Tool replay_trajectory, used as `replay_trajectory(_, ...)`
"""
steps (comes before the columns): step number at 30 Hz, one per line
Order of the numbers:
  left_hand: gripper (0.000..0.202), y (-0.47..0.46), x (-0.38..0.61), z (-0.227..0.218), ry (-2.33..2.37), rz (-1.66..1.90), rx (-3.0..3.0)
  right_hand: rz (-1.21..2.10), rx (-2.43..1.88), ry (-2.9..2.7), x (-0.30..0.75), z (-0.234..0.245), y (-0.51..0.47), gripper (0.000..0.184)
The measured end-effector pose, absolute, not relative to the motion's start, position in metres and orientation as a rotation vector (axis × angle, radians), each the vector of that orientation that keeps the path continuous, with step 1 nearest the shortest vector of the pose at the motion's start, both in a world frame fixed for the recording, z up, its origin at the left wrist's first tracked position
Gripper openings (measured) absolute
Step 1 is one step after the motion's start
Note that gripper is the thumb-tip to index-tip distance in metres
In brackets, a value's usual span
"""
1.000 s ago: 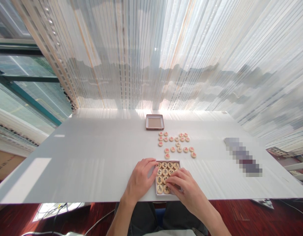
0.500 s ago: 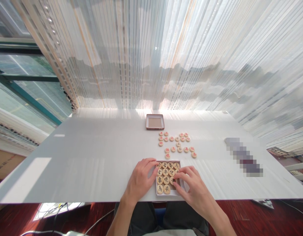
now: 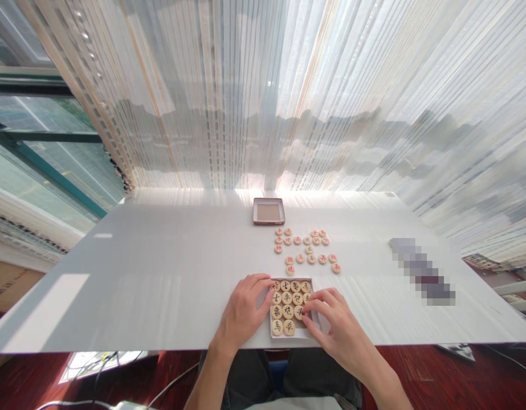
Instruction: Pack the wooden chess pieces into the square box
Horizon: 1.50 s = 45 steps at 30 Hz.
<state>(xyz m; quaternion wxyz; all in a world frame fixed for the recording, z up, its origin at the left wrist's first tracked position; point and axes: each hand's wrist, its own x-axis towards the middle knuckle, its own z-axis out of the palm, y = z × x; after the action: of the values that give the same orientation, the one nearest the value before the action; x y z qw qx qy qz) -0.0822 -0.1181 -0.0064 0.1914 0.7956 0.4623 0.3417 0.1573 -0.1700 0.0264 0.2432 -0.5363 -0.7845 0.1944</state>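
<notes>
A shallow open box (image 3: 304, 332) near the table's front edge holds rows of round wooden xiangqi pieces with black characters. My left hand (image 3: 244, 310) grips the box's left side, its fingertips at the upper left corner and the thumb on the edge. My right hand (image 3: 337, 319) reaches over the right side, with index finger and thumb on a xiangqi piece (image 3: 299, 312) in the third row. Those fingers partly cover the piece at the right end of the second row. Bare brown bottom shows at the box's lower right.
Beyond the box, several loose pieces (image 3: 311, 259) lie scattered, mostly red-marked with a few dark ones. A box lid (image 3: 269, 212) sits open side up farther back. A blurred-out object (image 3: 423, 270) lies at right. Striped curtains (image 3: 245, 102) hang behind the white table (image 3: 168, 256).
The view shifts very slightly. My right fingertips stay at the same piece, with a little more of its character showing now. My left hand keeps its place on the box.
</notes>
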Motion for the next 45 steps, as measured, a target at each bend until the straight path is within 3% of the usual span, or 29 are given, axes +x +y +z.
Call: replay_trajectory(45, 0.019, -0.117, -0.081, -0.004, 1.301, 0.939, 2.209, 0.567, -1.545, -1.719, 0.168, 0.005, -0.163, 0.016)
